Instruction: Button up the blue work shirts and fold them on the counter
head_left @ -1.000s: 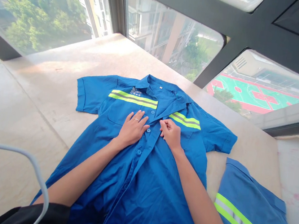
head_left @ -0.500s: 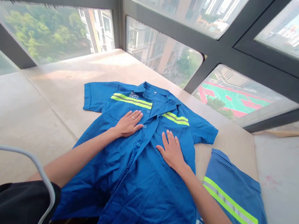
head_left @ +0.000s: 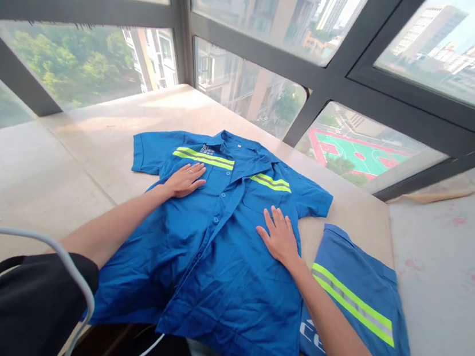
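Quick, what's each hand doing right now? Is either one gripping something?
Left hand: open, palm down on the blue shirt, holding nothing.
Right hand: open, palm down on the same shirt, holding nothing.

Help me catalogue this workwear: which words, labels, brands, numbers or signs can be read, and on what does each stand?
"CE", seemingly: white letters on the blue garment at right, running up to the right forearm.
Too small to read: white print on the spread shirt.
Too small to read: the same shirt's collar tag.
No other text is legible.
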Motion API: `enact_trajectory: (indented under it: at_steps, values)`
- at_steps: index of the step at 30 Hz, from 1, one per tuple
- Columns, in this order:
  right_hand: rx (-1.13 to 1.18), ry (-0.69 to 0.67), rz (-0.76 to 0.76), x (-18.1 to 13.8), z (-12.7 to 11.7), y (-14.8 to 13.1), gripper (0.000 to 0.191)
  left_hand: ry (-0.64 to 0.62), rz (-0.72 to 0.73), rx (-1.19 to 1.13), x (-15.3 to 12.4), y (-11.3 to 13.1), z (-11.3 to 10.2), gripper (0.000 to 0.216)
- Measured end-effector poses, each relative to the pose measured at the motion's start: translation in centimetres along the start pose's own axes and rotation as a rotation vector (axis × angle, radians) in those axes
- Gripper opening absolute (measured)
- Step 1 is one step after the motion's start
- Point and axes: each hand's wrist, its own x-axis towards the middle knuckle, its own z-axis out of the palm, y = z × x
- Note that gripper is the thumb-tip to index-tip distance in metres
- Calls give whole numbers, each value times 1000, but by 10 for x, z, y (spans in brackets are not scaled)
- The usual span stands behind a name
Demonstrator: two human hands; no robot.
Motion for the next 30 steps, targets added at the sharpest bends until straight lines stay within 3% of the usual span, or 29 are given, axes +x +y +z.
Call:
enact_trajectory:
  at_steps: [5, 10, 13, 16, 20, 22, 26, 30]
  values:
    - [14, 19, 5, 1, 2, 2, 65, -8, 28, -5, 12, 0, -5, 62]
    - [-17, 11, 10, 1, 1, 2, 66, 89, 8, -6, 8, 7, -11, 53]
    - [-20, 17, 17, 1, 2, 2, 65, 153, -36, 12, -14, 24, -13, 50]
    - [-23, 32, 15, 1, 5, 3, 64, 186, -100, 27, -52, 56, -10, 59]
    - [-22, 50, 11, 2, 10, 5, 65, 69, 155, 23, -104, 99, 1, 69]
    - [-24, 59, 9, 2, 11, 5, 65, 33, 196, 22, -121, 109, 5, 68]
    - [-26, 61, 5, 1, 10, 6, 65, -38, 172, -4, -136, 100, 5, 75]
    - [-30, 58, 10, 0, 9, 5, 65, -85, 201, -147, -143, 71, -7, 67]
